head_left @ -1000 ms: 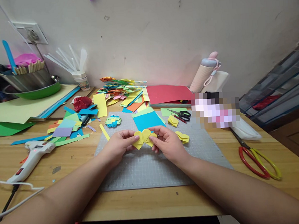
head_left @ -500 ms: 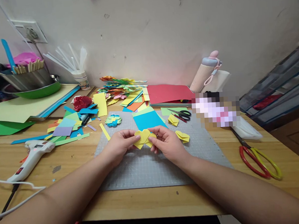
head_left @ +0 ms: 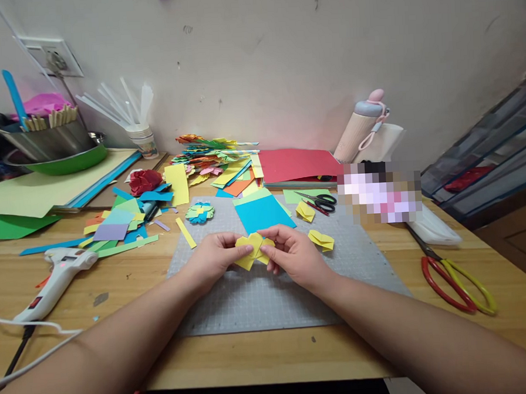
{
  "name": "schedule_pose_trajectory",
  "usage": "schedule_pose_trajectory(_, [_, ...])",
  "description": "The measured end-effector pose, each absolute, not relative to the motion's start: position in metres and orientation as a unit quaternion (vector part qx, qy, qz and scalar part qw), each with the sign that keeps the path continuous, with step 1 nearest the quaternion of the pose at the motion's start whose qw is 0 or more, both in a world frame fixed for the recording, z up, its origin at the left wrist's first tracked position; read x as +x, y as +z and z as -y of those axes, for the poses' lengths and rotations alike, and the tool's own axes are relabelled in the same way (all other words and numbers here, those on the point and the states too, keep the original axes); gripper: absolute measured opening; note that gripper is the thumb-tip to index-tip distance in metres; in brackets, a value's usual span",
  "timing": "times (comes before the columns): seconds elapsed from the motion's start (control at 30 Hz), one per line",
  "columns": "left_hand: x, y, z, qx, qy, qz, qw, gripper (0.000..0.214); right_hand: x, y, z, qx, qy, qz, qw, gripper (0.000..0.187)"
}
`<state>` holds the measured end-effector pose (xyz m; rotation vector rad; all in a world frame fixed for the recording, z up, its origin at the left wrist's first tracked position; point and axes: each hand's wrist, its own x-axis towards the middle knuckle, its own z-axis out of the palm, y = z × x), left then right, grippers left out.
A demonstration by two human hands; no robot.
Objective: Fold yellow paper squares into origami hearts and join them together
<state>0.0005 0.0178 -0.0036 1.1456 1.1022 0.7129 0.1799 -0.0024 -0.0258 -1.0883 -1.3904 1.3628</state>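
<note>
Both of my hands pinch a folded yellow paper piece (head_left: 253, 248) just above the grey cutting mat (head_left: 268, 296). My left hand (head_left: 213, 259) grips its left side with thumb and fingers closed. My right hand (head_left: 292, 253) grips its right side the same way. A blue paper square (head_left: 264, 211) lies on the mat just beyond the hands. Two more folded yellow pieces (head_left: 320, 239) (head_left: 305, 211) rest on the mat to the right.
A white glue gun (head_left: 55, 275) with its cord lies left on the wooden table. Coloured paper scraps (head_left: 123, 219) and a woven paper flower (head_left: 199, 212) sit behind. Black-handled scissors (head_left: 320, 201) lie far right of the mat; red-and-yellow scissors (head_left: 452, 281) lie right. A pink bottle (head_left: 360, 127) leans at the wall.
Both hands have drawn closer together and slightly toward me, squeezing the yellow piece so it looks narrower than before.
</note>
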Motion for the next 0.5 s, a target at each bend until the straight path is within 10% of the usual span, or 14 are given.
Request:
schedule_pose_trajectory(0.17, [0.001,-0.003,-0.018,0.522,0.309,-0.488,0.628,0.023,0.18,-0.025,0.002,-0.456,0.526,0.575,0.43,0.03])
schedule_pose_trajectory(0.33, [0.003,-0.005,-0.021,0.517,0.329,-0.484,0.625,0.027,0.182,-0.004,0.018,-0.459,0.26,0.672,0.52,0.007])
schedule_pose_trajectory(0.5, [0.003,-0.008,-0.023,0.51,0.323,-0.484,0.633,0.029,0.178,-0.038,0.108,-0.276,0.332,0.847,0.309,0.017])
